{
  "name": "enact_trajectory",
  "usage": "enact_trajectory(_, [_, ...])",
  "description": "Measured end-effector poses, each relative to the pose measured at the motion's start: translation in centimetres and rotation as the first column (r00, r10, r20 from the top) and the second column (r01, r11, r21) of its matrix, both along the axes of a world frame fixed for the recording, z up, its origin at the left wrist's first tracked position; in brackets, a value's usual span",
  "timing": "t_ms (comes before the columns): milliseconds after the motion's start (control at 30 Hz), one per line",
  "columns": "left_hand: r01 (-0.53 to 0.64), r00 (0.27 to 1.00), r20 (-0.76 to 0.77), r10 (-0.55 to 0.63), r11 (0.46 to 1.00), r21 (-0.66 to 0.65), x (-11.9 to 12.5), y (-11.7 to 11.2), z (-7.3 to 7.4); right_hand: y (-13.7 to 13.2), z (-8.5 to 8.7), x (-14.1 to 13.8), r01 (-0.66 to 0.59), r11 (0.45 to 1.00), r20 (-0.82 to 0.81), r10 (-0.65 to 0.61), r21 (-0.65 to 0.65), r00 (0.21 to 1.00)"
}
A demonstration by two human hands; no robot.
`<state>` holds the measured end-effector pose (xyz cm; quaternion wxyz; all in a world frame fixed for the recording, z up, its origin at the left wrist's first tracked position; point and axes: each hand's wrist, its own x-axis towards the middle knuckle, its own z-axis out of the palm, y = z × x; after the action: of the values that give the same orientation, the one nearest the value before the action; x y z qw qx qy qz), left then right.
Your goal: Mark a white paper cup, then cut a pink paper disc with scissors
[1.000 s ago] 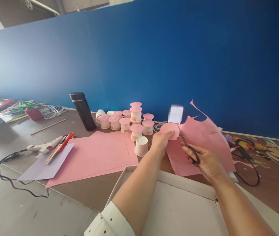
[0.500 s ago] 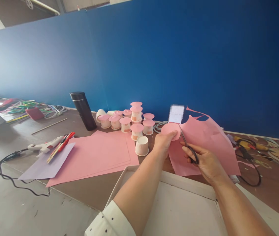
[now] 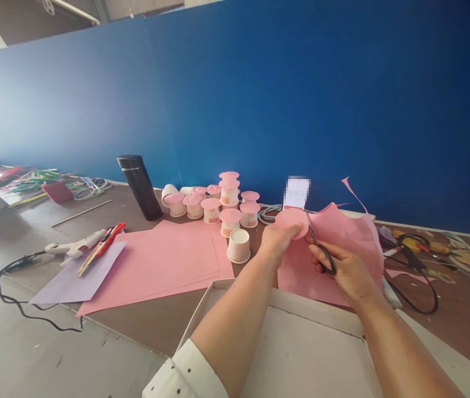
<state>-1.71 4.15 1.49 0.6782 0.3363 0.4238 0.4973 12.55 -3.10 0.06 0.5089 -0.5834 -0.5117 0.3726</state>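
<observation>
My left hand [image 3: 275,241] pinches a pink paper sheet [image 3: 343,243] at a round disc shape [image 3: 292,222] on its left edge. My right hand [image 3: 345,271] grips black-handled scissors [image 3: 320,246], fingers through the loops, blades pointing up along the disc's right side. The sheet hangs above the table, its ragged top edge curling upward. Below my forearms lies an open white cardboard box [image 3: 301,354].
Several small paper cups [image 3: 218,202] capped with pink discs cluster by the blue wall, with one uncapped cup [image 3: 238,245] in front. Pink sheets [image 3: 164,262], a glue gun [image 3: 75,246], a red utility knife [image 3: 104,246], a black flask [image 3: 139,187] and cables [image 3: 415,276] lie around.
The pink sheet has turned in my left hand; its torn top edge swung right and down. The scissors moved slightly along the disc's edge.
</observation>
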Motion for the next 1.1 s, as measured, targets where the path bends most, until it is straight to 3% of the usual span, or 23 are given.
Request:
enact_trajectory(133, [0.003,0.986,-0.165,0.005,0.999,0.047,-0.09,-0.25,0.58,-0.04,0.09,-0.06,0.004,1.0,-0.001,-0.004,-0.009,1.0])
enact_trajectory(467, [-0.022,0.995,-0.092,0.025,0.999,0.032,0.03,-0.22,0.53,0.01,-0.1,0.1,-0.022,1.0,-0.06,0.021,-0.014,0.998])
enact_trajectory(1100, [0.026,0.989,-0.148,-0.017,0.998,0.055,-0.52,-0.36,0.89,-0.1,-0.13,0.1,0.012,1.0,-0.116,-0.013,-0.014,0.993])
